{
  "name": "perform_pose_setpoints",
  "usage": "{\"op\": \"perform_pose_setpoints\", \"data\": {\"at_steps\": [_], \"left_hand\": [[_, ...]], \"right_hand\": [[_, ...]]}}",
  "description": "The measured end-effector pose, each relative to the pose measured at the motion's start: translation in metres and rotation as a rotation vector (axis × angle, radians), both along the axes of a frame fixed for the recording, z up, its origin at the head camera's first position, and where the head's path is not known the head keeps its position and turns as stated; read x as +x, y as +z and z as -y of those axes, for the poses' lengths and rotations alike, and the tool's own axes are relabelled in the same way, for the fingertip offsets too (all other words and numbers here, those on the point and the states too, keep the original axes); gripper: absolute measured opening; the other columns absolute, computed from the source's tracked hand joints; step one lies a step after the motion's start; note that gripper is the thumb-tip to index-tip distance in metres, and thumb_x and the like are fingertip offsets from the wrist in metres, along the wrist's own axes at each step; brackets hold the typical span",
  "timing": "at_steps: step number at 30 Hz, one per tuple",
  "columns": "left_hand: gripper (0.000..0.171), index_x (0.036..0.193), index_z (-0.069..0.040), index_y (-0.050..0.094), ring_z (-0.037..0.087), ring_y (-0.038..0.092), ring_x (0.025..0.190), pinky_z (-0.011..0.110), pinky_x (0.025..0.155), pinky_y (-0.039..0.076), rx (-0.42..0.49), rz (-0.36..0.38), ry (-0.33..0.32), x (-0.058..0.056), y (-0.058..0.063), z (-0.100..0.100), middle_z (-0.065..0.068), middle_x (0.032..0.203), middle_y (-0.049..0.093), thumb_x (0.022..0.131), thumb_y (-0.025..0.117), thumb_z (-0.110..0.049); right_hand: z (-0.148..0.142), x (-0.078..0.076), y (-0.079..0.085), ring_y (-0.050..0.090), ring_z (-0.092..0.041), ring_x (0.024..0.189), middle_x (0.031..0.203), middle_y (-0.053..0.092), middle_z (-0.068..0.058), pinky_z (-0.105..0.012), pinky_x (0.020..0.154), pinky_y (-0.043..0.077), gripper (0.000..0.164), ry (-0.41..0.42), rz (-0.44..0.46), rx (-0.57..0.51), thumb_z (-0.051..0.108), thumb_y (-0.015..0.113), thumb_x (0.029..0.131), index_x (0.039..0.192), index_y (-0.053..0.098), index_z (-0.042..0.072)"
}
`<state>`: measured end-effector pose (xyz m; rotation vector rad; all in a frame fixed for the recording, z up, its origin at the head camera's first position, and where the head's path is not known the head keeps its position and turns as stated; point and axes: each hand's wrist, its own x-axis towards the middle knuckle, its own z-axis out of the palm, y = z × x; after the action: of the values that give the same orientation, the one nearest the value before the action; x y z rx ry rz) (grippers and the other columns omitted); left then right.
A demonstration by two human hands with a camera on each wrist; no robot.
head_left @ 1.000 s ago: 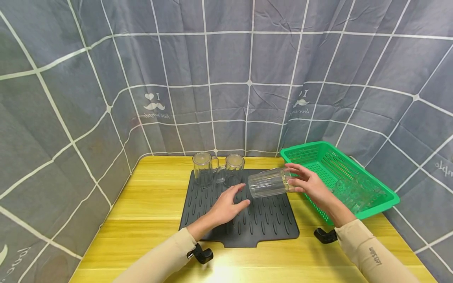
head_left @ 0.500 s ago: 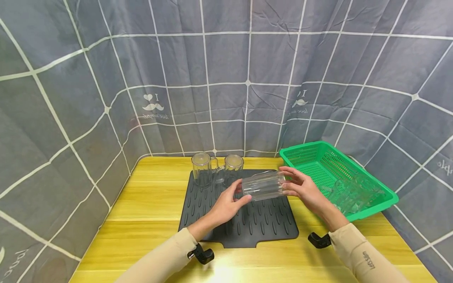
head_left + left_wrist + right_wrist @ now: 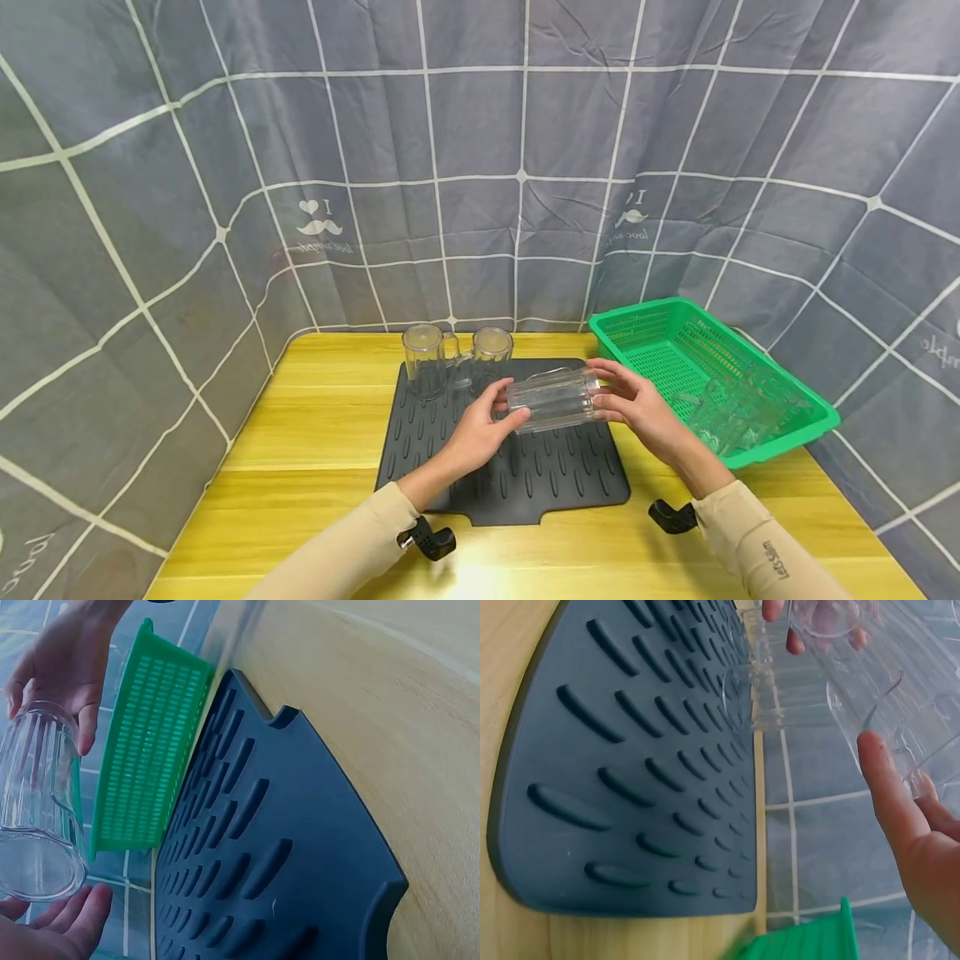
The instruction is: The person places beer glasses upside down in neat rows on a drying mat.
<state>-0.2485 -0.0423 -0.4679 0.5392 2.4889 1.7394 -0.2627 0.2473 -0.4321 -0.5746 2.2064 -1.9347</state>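
Observation:
A clear glass mug (image 3: 553, 402) lies tilted on its side in the air above the black ribbed mat (image 3: 517, 487), between my two hands. Its thick base end is in my left hand (image 3: 478, 429), thumb in front and fingers behind. My right hand (image 3: 637, 408) grips the rim end with fingers and thumb. The mug's handle is on the far side, mostly hidden in the head view. In the left wrist view the mug (image 3: 37, 787) shows its round base toward the left palm. Two more glass mugs (image 3: 425, 367) (image 3: 491, 360) stand upside down at the mat's back left.
At the right stands a green perforated basket (image 3: 817, 417) with several glass mugs (image 3: 738, 412) lying in its near part. The mat rests on a yellow wooden table (image 3: 300, 467). A grey checked curtain (image 3: 480, 217) surrounds the table's back and sides.
The mug has moved slightly left and down, toward the left hand. The left hand, apart from the mug a second ago, now holds its base end; the right hand keeps its grip.

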Motion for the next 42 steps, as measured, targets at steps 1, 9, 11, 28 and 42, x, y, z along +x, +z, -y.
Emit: {"op": "perform_pose_setpoints", "data": {"at_steps": [1,9,11,28,42], "left_hand": [[0.064,0.155,-0.021,0.037,0.031,0.050,0.135,0.052,0.105,0.047,0.006,-0.001,0.005,0.000,0.000,0.000,0.013,0.148,0.047,0.100,0.062,-0.043],[0.063,0.150,-0.017,0.044,0.026,0.057,0.120,0.042,0.092,0.054,0.046,-0.022,0.020,-0.001,0.006,-0.002,0.011,0.132,0.056,0.097,0.068,-0.040],[0.061,0.149,-0.017,0.045,0.024,0.058,0.116,0.040,0.090,0.054,0.052,-0.024,0.017,-0.003,0.008,-0.002,0.011,0.128,0.057,0.097,0.068,-0.039],[0.063,0.146,-0.018,0.051,0.019,0.054,0.104,0.037,0.086,0.051,-0.113,-0.197,0.025,-0.029,0.035,-0.016,0.005,0.122,0.054,0.093,0.071,-0.045],[0.065,0.148,-0.025,0.048,0.021,0.053,0.094,0.039,0.077,0.048,-0.365,-0.279,0.002,-0.050,0.069,-0.036,0.006,0.123,0.050,0.092,0.070,-0.049]], "right_hand": [[0.000,0.000,-0.001,0.058,-0.010,0.118,0.156,0.036,-0.018,-0.031,0.091,0.057,0.057,0.005,-0.001,0.002,0.015,0.063,0.100,0.153,0.041,0.014],[-0.005,0.000,-0.008,0.056,-0.015,0.120,0.159,0.028,-0.021,-0.033,0.091,0.057,0.057,0.058,0.017,-0.023,0.014,0.059,0.103,0.155,0.036,0.014],[-0.006,0.000,-0.010,0.053,-0.020,0.124,0.160,0.026,-0.022,-0.033,0.092,0.057,0.056,0.063,0.019,-0.024,0.014,0.058,0.103,0.155,0.036,0.015],[-0.020,0.002,-0.015,0.041,-0.040,0.141,0.158,0.038,-0.017,-0.021,0.095,0.051,0.057,-0.038,-0.084,0.150,0.018,0.063,0.101,0.153,0.040,0.013],[-0.030,0.008,-0.016,0.037,-0.045,0.143,0.160,0.037,-0.013,-0.059,0.106,0.044,0.054,-0.092,-0.137,0.229,0.025,0.061,0.102,0.152,0.043,0.014]]}}
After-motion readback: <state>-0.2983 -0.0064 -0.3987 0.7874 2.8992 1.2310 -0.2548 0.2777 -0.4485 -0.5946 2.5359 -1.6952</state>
